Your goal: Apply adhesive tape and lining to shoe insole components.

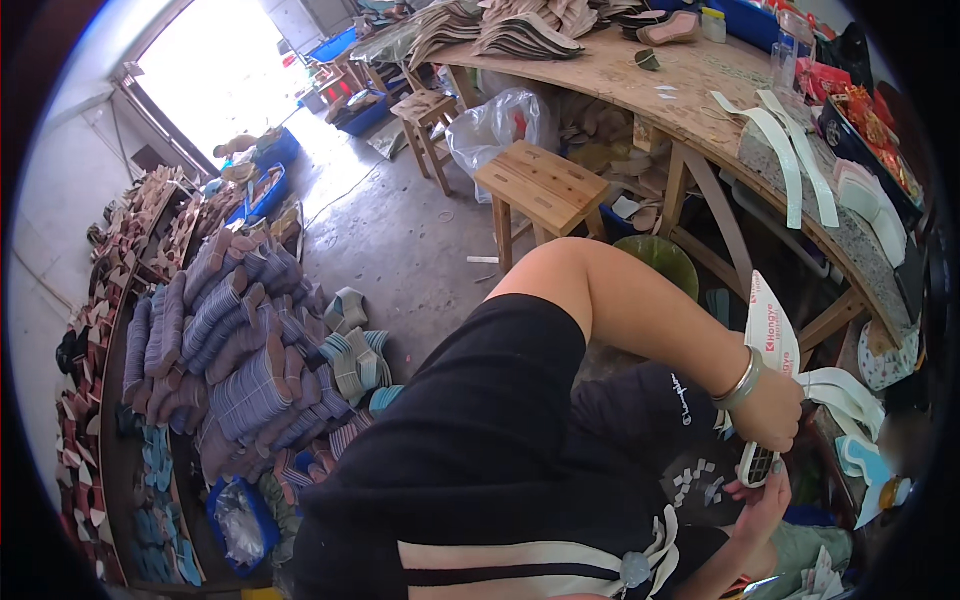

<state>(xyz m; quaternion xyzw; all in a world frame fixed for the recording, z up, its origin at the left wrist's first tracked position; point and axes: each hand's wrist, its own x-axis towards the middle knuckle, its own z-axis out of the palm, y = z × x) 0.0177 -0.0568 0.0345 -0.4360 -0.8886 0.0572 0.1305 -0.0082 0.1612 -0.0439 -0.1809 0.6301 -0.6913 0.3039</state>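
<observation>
A long white insole-shaped piece (768,325) with red print stands at my right side, its pointed end upward. My left hand (772,412), with a metal bangle at the wrist, is closed around its middle. Its lower end shows a dark, grid-like patch, and there my right hand (762,502) pinches the edge with thumb and fingers. Part of the piece is hidden behind my left hand. Beside my hands lie white curved strips (845,395) and a blue-and-white cut piece (865,460). Small white squares (695,480) are scattered on dark cloth below.
A wooden workbench (610,75) bears stacked soles and long pale strips (785,150). Before it stands a wooden stool (543,185). Large piles of grey-purple soles (240,350) fill the left, near a blue basket (243,525). A clear plastic bag (500,130) sits under the bench.
</observation>
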